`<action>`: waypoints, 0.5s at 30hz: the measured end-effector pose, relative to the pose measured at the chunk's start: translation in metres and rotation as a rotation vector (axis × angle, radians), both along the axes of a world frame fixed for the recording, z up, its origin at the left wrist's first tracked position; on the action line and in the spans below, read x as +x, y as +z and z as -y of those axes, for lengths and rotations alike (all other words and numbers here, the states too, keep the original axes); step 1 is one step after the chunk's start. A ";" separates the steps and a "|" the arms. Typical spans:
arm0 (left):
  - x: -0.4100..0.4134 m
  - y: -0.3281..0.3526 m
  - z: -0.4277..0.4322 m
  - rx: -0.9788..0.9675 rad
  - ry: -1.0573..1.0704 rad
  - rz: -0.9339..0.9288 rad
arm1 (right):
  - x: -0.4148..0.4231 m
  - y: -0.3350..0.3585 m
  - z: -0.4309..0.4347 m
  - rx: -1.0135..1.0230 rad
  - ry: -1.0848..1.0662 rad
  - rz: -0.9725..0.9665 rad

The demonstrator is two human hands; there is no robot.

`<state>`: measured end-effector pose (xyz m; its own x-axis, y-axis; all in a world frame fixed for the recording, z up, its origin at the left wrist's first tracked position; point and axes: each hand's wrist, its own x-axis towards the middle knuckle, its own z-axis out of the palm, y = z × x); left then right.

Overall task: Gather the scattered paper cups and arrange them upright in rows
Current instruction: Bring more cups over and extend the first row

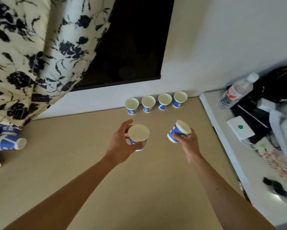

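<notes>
Several blue-and-white paper cups stand upright in a row (pixel 156 103) against the far wall on the beige table (pixel 89 163). My left hand (pixel 121 145) grips another paper cup (pixel 138 134) upright, in front of the row's left end. My right hand (pixel 188 143) holds a tilted paper cup (pixel 179 131), mouth facing up and right, in front of the row's right end. More cups lie scattered on their sides at the table's far left; one (pixel 10 142) lies with its mouth pointing right.
A floral curtain (pixel 31 55) hangs over the left back, above the scattered cups. A dark window (pixel 131 44) sits behind. A white counter (pixel 239 163) on the right holds a water bottle (pixel 237 92), a white box (pixel 240 129) and dark items.
</notes>
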<state>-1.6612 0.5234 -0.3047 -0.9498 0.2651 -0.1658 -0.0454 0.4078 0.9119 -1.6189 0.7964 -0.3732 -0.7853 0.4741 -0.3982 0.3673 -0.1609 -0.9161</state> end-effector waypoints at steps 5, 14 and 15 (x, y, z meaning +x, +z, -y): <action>-0.013 -0.005 -0.039 -0.042 0.009 -0.029 | -0.036 -0.016 -0.069 0.202 -0.121 0.028; -0.032 -0.019 -0.060 -0.103 0.022 -0.025 | -0.117 -0.049 -0.124 0.436 -0.079 0.086; -0.034 -0.020 -0.060 -0.106 0.029 -0.025 | -0.126 -0.051 -0.127 0.442 -0.090 0.083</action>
<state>-1.6954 0.5835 -0.3251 -0.9610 0.2200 -0.1677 -0.0362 0.5009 0.8647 -1.7448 0.9237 -0.4246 -0.7069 0.6777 -0.2025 0.4451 0.2038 -0.8720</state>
